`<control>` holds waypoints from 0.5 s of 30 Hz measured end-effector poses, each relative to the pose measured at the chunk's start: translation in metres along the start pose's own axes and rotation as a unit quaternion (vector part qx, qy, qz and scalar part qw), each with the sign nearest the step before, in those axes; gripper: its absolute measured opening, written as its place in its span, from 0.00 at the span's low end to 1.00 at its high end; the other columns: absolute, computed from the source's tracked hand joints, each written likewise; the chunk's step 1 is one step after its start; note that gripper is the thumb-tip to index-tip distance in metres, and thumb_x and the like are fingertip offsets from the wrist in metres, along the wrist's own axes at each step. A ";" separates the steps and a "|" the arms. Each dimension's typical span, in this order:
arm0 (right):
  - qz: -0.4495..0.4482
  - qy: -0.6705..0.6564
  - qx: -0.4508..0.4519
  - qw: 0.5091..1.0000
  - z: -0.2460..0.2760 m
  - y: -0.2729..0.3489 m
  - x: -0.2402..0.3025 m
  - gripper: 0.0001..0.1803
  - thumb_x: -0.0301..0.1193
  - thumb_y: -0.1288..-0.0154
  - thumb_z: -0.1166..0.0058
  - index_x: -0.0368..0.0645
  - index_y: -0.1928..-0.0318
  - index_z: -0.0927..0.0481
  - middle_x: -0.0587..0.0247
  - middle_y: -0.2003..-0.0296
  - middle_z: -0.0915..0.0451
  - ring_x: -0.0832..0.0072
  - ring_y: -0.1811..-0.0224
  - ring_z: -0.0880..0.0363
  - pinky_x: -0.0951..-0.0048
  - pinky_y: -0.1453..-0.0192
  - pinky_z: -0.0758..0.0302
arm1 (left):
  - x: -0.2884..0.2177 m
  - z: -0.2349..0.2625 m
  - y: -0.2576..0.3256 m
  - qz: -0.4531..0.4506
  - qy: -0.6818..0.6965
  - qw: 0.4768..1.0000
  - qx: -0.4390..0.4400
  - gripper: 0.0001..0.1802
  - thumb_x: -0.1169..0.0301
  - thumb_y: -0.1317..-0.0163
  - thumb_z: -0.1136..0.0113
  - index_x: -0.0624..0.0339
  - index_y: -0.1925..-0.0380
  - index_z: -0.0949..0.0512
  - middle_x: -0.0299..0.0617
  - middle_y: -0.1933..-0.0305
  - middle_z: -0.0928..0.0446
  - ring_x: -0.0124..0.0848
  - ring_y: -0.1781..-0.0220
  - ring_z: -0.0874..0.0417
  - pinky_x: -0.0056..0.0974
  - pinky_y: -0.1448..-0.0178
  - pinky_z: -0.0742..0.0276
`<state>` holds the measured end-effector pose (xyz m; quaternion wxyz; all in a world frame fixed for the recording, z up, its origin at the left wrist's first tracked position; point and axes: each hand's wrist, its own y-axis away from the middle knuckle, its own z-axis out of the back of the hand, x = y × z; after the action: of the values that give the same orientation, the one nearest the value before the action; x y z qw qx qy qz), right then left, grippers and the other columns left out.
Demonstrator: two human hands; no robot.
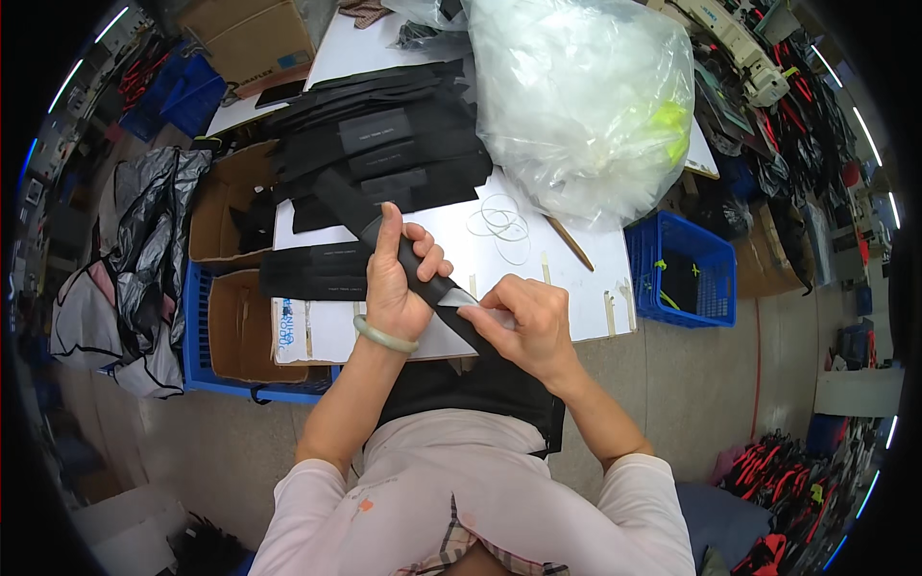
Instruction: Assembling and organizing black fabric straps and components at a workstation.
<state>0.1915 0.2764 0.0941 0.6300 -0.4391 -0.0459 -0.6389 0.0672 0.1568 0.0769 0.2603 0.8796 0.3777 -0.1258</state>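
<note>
Head view: both hands, left hand and right hand, clamped on black strap, plastic bag beyond.

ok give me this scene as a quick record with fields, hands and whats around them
left hand: grip closed around a long black strap
right hand: pinches the strap's lower end, beside a white piece
wrist: pale green bangle on the left
table: white board with a pile of black straps and loose rubber bands
behind: big clear plastic bag
sides: cardboard boxes at left, blue crate at right
</note>
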 end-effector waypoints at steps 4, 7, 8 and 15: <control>0.027 0.032 -0.021 0.999 -0.010 0.006 0.006 0.15 0.29 0.53 0.29 0.42 0.79 0.26 0.63 0.85 0.25 0.70 0.85 0.27 0.72 0.80 0.34 | 0.006 -0.005 0.004 -0.049 0.005 0.999 0.001 0.23 0.46 0.38 0.38 0.53 0.75 0.29 0.32 0.80 0.34 0.23 0.83 0.36 0.33 0.71 0.29; 0.012 0.024 -0.030 0.999 -0.016 0.002 0.010 0.12 0.28 0.51 0.30 0.40 0.76 0.24 0.64 0.84 0.25 0.71 0.84 0.26 0.72 0.80 0.33 | 0.011 -0.005 0.007 -0.063 -0.001 0.998 0.008 0.23 0.46 0.38 0.38 0.53 0.76 0.29 0.32 0.79 0.34 0.23 0.83 0.36 0.33 0.71 0.29; 0.002 0.007 -0.022 1.000 -0.015 0.000 0.012 0.11 0.27 0.51 0.30 0.38 0.72 0.22 0.63 0.83 0.25 0.70 0.84 0.25 0.71 0.79 0.32 | 0.011 -0.005 0.008 -0.068 -0.005 0.998 0.010 0.23 0.46 0.38 0.38 0.52 0.76 0.29 0.32 0.79 0.34 0.23 0.83 0.36 0.33 0.71 0.30; 0.009 0.003 0.027 1.000 0.006 0.010 0.009 0.13 0.22 0.45 0.37 0.33 0.59 0.22 0.56 0.73 0.23 0.63 0.77 0.21 0.67 0.76 0.26 | -0.007 0.001 -0.005 -0.026 0.103 0.994 -0.014 0.24 0.45 0.39 0.38 0.51 0.78 0.30 0.32 0.81 0.35 0.23 0.84 0.38 0.31 0.72 0.33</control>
<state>0.2045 0.2708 0.0983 0.6473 -0.4203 -0.0573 -0.6333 0.0586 0.1545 0.0771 0.2292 0.8739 0.4272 -0.0357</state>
